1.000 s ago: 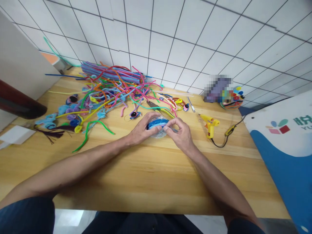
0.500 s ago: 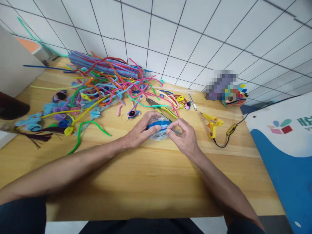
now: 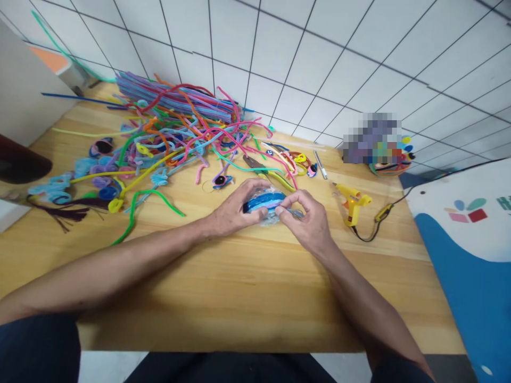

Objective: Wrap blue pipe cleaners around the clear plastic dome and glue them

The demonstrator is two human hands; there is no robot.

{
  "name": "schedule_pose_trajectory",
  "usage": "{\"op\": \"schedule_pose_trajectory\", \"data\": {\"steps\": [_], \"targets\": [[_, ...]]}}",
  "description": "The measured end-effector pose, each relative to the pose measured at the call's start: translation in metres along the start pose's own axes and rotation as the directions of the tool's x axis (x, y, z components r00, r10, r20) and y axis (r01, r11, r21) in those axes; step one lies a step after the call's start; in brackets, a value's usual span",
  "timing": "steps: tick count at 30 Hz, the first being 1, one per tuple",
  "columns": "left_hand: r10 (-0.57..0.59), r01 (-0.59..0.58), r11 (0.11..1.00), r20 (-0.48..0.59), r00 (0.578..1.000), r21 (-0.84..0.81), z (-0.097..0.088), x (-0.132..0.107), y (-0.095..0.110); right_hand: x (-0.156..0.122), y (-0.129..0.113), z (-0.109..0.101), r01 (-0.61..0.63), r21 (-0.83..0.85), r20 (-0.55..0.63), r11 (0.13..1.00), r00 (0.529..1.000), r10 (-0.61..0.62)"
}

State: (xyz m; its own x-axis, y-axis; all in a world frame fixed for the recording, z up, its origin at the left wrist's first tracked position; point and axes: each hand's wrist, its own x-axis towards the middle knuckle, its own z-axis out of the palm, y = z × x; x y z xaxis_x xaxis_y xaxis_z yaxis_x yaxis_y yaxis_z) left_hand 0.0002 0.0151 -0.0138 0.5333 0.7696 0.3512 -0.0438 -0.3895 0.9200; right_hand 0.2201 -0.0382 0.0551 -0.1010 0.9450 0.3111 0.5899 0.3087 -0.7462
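"Blue-banded round piece (image 3: 264, 201), clear below the bands, sits between the hands, low over the table (image 3: 223, 290) or on it, can't tell which. How are you gripping it?"

"I've got my left hand (image 3: 236, 209) cupped round its left side, thumb on the near face. Looks like the steadying grip to me. My right hand (image 3: 309, 219) has thumb and index finger pinched in on the right end, probably because whatever's there is too thin for a fuller hold. Can't make out what's between those tips."

"And the stuff around it?"

"Pliers (image 3: 260, 170) lie just beyond, handles angled toward my right hand, so I'd guess placed for easy reach. Yellow glue gun (image 3: 353, 202) is off to the right and its cord (image 3: 365, 239) leads away that side, likely so it doesn't snag my arms. Fuzzy stems (image 3: 167, 146) are heaped at back left, maybe to leave elbow room."

"Any brands?"

"None I can read. White-and-blue panel (image 3: 443, 242) has a petal-ish logo (image 3: 466, 210), but the green lettering (image 3: 503, 204) beside it gets chopped by the edge of view. Dark patch on the glue gun's handle might be a label, too small to tell."
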Motion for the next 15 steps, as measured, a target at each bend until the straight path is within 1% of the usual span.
{"op": "schedule_pose_trajectory", "data": {"steps": [4,9,12,15], "targets": [[0.006,-0.007,1.0,0.018,1.0,0.016,-0.004,-0.001,0.004,-0.001,0.002,0.002,0.004,0.014,-0.013,1.0,1.0,-0.004],[0.074,-0.079,0.996,0.128,0.989,0.035,-0.012,-0.001,0.003,0.0,0.004,0.002,-0.017,0.039,-0.017,0.999,1.0,0.018],[0.124,-0.133,0.989,0.131,0.984,0.07,-0.013,-0.001,-0.003,0.001,0.005,0.001,-0.035,0.044,-0.011,0.998,0.999,0.035],[0.154,-0.168,0.98,0.131,0.979,0.105,-0.012,0.0,-0.006,0.001,0.005,0.002,-0.026,0.052,-0.012,0.998,1.0,0.026]]}}
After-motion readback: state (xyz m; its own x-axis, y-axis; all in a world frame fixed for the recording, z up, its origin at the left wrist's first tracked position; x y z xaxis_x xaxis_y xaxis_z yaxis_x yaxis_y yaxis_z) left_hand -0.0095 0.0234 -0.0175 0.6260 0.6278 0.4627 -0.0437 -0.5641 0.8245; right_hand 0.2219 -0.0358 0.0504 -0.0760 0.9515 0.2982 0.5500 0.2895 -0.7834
